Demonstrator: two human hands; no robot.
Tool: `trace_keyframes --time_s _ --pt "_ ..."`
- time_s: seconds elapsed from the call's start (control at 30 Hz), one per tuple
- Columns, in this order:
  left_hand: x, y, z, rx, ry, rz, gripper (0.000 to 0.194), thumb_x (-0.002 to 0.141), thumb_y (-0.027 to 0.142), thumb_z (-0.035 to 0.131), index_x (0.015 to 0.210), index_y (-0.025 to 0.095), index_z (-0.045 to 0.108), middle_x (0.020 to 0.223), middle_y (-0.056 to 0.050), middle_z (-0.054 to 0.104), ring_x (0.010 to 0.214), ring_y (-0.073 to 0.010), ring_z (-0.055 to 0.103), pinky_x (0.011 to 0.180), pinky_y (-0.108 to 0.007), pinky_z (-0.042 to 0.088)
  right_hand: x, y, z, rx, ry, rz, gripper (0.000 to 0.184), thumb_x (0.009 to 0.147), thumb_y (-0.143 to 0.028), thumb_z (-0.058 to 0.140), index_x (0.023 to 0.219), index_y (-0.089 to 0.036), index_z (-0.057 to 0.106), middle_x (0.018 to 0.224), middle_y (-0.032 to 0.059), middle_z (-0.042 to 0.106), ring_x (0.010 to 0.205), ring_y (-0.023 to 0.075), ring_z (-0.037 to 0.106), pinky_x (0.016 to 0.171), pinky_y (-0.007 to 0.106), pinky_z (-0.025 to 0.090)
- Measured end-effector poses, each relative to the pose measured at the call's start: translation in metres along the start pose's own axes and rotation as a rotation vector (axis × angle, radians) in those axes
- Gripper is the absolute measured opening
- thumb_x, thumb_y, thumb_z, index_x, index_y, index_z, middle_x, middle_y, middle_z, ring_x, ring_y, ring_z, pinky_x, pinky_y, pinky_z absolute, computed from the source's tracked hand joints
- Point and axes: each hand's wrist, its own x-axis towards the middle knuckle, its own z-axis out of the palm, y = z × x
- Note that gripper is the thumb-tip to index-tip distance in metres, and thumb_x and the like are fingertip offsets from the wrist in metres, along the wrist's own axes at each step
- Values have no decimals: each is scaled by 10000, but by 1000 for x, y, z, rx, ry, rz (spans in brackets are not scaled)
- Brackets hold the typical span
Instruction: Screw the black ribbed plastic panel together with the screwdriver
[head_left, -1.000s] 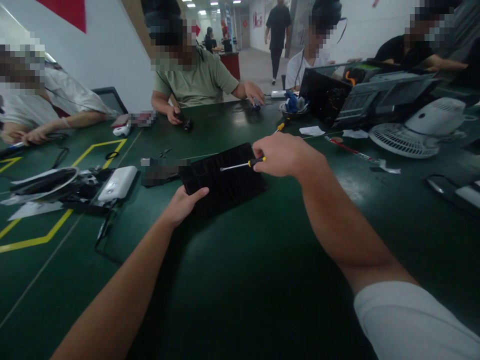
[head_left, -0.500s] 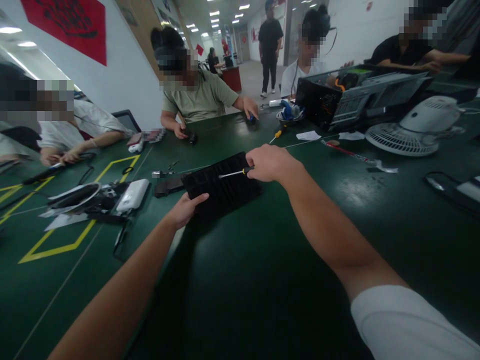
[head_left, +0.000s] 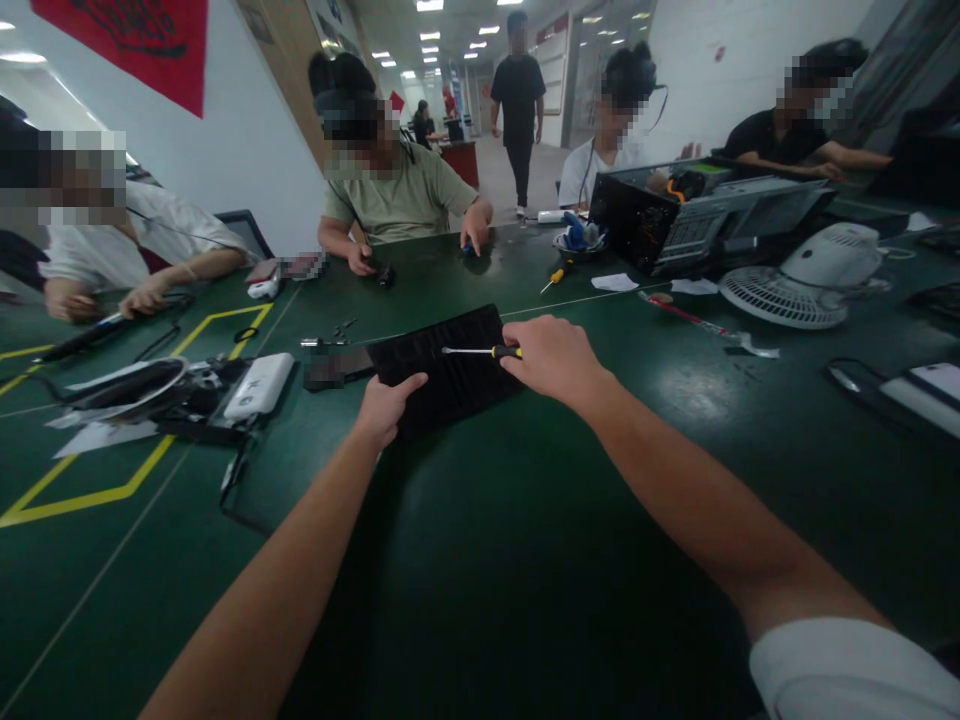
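Observation:
A flat black panel with a ribbed or slotted face tilts over the green table in the middle of the view. My left hand grips its left edge, thumb across the face and the other fingers mostly hidden. In my right hand is a screwdriver with a yellow and black handle. Its metal shaft points left across the panel, the tip near the panel's upper middle. Whether the tip touches cannot be made out. Behind the panel's left edge lies a dark object, partly blurred, with small loose screws farther back.
A second screwdriver lies beyond my right hand. Back right stand an open computer case and a white fan. A white power bank rests on the left among cables and papers. Several people sit around the green table.
The screwdriver's handle shows more beyond my right fist, and its shaft lies more level. My left hand keeps hold of the panel. The view has shifted slightly; a person in the background has walked closer.

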Motion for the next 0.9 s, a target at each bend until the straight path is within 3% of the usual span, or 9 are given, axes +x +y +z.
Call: trace_keyframes --time_s 0.13,0.43,0.6,0.9 --pt "2 -4 -4 -28 -39 15 537 595 227 1038 1059 200 769 1069 -84 875 1092 -316 850 1095 -539 665 4 -2 -2 -36 -1 35 225 1008 -366 682 1154 -244 803 1154 142 816 1080 346 750 797 421 499" --pt "5 -16 -5 -82 -48 34 462 651 206 1021 1059 175 808 1093 -111 881 1107 -345 848 1129 -586 643 19 -5 -17 -107 -75 90 214 934 -350 798 1125 -261 762 1088 102 788 994 309 717 726 390 413" --pt "5 -18 -6 -69 -48 37 444 674 223 1017 1065 165 815 1117 -126 880 1113 -356 842 1133 -597 635 16 -5 -12 -150 10 56 202 937 -346 756 1119 -259 758 1022 95 778 923 296 697 714 389 399" --pt "5 -20 -6 -98 -47 39 464 662 223 1024 1073 165 816 1138 -140 876 1137 -368 837 1149 -606 622 2 -8 0 -128 38 53 144 978 -351 725 1082 -252 740 1008 93 783 924 301 697 680 388 341"
